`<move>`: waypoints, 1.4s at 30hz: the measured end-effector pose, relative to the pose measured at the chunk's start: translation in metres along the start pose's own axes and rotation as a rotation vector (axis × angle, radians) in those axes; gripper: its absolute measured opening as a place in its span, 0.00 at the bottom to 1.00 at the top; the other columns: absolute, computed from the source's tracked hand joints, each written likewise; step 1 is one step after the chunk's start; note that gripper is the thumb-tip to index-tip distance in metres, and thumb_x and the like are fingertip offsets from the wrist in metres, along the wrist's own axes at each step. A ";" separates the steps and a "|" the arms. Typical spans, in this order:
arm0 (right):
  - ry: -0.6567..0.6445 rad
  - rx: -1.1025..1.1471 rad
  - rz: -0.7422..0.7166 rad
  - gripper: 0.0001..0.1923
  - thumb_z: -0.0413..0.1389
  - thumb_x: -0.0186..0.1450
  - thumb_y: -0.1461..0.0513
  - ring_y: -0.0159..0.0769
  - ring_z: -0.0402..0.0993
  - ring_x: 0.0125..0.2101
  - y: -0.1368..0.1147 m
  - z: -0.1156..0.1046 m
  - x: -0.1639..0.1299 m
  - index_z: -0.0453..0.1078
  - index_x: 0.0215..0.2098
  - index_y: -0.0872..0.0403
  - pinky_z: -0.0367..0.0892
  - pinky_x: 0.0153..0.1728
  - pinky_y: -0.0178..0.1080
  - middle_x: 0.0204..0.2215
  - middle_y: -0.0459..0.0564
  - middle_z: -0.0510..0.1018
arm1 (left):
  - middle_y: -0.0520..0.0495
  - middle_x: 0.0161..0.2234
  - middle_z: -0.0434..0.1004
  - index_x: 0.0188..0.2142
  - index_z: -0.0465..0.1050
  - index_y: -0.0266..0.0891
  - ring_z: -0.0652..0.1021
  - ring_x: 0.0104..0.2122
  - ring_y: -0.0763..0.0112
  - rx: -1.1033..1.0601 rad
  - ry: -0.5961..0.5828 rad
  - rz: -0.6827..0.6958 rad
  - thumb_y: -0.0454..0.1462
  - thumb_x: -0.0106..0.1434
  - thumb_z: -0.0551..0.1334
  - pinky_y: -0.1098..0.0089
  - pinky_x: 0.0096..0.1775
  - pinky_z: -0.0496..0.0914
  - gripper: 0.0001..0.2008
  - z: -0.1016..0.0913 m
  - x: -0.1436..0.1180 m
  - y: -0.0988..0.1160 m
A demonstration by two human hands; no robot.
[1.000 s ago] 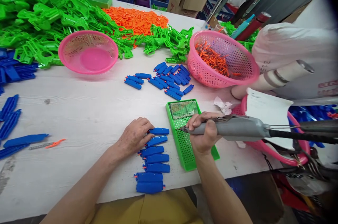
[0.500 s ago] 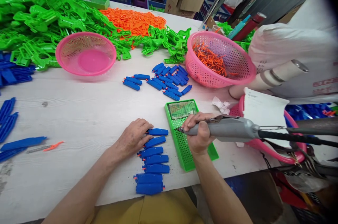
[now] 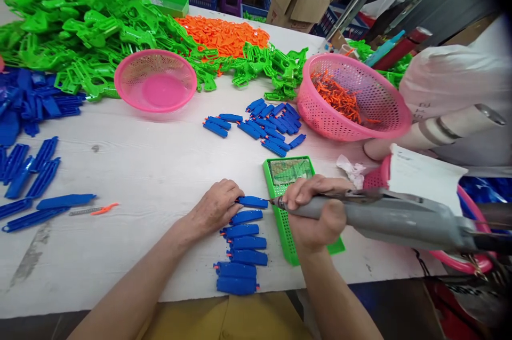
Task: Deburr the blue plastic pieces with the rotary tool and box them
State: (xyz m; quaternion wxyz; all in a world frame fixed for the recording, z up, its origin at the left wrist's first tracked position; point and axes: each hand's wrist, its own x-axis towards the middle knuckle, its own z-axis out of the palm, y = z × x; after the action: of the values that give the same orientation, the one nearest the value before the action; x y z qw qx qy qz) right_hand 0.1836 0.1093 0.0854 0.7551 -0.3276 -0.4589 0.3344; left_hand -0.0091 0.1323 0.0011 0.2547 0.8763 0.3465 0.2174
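Observation:
My left hand [image 3: 218, 205] is closed on the left end of a blue plastic part [image 3: 254, 202] lying on the table, the topmost of a column. Below it lie several more blue parts [image 3: 243, 243], some with orange tips showing. My right hand [image 3: 314, 217] is wrapped round a grey power screwdriver [image 3: 384, 218], held nearly level. Its bit points left and meets, or almost meets, the right end of the held part; contact is too fine to tell. Under the screwdriver stands a green perforated tray [image 3: 287, 233], partly hidden by my right hand.
Beyond sit an empty pink basket [image 3: 156, 92] and a pink basket [image 3: 354, 94] of small orange pieces. Green toy-gun shells [image 3: 100, 25] and orange parts [image 3: 228, 36] are heaped at the back. Loose blue parts [image 3: 272, 124] lie mid-table; others [image 3: 32, 164] lie left.
The screwdriver's bit has come from over the green tray to the right end of the held blue part. My left hand keeps its hold. The whole view has shifted slightly.

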 end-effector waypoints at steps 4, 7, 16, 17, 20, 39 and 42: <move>-0.044 0.026 0.063 0.08 0.58 0.66 0.55 0.27 0.64 0.17 0.016 0.016 -0.009 0.66 0.37 0.49 0.66 0.18 0.35 0.22 0.38 0.67 | 0.44 0.41 0.75 0.43 0.73 0.38 0.74 0.42 0.62 0.003 -0.009 -0.024 0.32 0.69 0.60 0.62 0.44 0.70 0.04 -0.001 0.000 0.003; -0.055 -0.011 0.077 0.09 0.58 0.66 0.54 0.27 0.64 0.16 0.024 0.021 -0.011 0.65 0.36 0.49 0.65 0.17 0.34 0.21 0.37 0.67 | 0.45 0.41 0.75 0.43 0.72 0.39 0.74 0.42 0.62 -0.004 -0.022 -0.032 0.32 0.68 0.61 0.62 0.44 0.69 0.05 0.000 0.000 0.003; -0.042 -0.065 0.088 0.10 0.58 0.66 0.53 0.27 0.64 0.15 0.030 0.026 -0.010 0.64 0.36 0.48 0.66 0.17 0.34 0.21 0.36 0.67 | 0.44 0.41 0.74 0.43 0.72 0.38 0.73 0.41 0.61 0.002 -0.033 -0.031 0.35 0.70 0.60 0.61 0.44 0.69 0.04 0.000 0.001 0.003; -0.045 -0.066 0.088 0.10 0.58 0.66 0.53 0.27 0.64 0.15 0.031 0.026 -0.010 0.64 0.36 0.48 0.66 0.17 0.34 0.21 0.36 0.67 | 0.44 0.41 0.74 0.43 0.72 0.38 0.73 0.41 0.61 0.005 -0.038 -0.032 0.35 0.70 0.61 0.61 0.44 0.69 0.04 0.000 0.001 0.003; -0.054 -0.056 0.091 0.09 0.58 0.66 0.54 0.27 0.64 0.15 0.032 0.028 -0.010 0.64 0.37 0.48 0.66 0.17 0.34 0.21 0.36 0.67 | 0.44 0.41 0.74 0.43 0.72 0.38 0.74 0.41 0.61 0.013 -0.050 -0.041 0.35 0.69 0.62 0.61 0.44 0.69 0.04 0.000 0.002 0.004; -0.266 -0.040 0.093 0.08 0.58 0.68 0.59 0.27 0.66 0.17 0.044 0.026 -0.013 0.64 0.32 0.49 0.66 0.20 0.35 0.22 0.38 0.69 | 0.44 0.40 0.75 0.40 0.71 0.37 0.73 0.41 0.60 0.120 -0.101 -0.066 0.34 0.67 0.64 0.61 0.43 0.70 0.03 -0.001 0.005 0.011; -0.186 -0.020 0.100 0.07 0.57 0.67 0.60 0.27 0.64 0.16 0.038 0.027 -0.007 0.65 0.32 0.50 0.65 0.19 0.35 0.19 0.37 0.68 | 0.43 0.42 0.76 0.42 0.73 0.36 0.74 0.43 0.61 0.140 -0.123 -0.065 0.34 0.66 0.66 0.62 0.45 0.70 0.06 -0.004 0.006 0.013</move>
State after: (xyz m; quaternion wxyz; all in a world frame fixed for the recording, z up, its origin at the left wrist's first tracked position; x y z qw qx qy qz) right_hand 0.1489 0.1305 0.0612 0.6884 -0.3251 -0.5135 0.3960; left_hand -0.0004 0.1298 0.0132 0.2207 0.8918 0.3728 0.1302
